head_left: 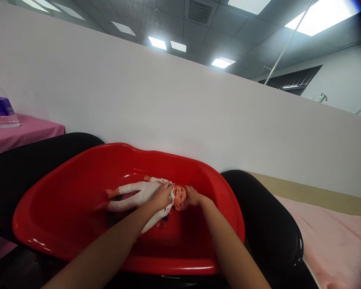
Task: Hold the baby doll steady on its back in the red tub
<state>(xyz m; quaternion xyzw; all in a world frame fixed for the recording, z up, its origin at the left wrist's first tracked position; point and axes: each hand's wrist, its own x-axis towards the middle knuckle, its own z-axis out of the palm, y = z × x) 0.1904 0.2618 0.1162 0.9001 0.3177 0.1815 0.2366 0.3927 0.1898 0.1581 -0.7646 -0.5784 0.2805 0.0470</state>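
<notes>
A baby doll (138, 193) in white clothing lies on its back inside a red plastic tub (63, 208), legs to the left, head to the right. My left hand (161, 196) rests flat on the doll's chest. My right hand (193, 196) cups the doll's head (179, 194) from the right side. Both forearms reach in over the tub's near rim.
The tub sits on black rounded seats (267, 216). A pink-covered table with a water bottle (0, 106) stands at far left. A pink cloth (333, 237) lies at right. A white partition wall (180, 108) runs right behind the tub.
</notes>
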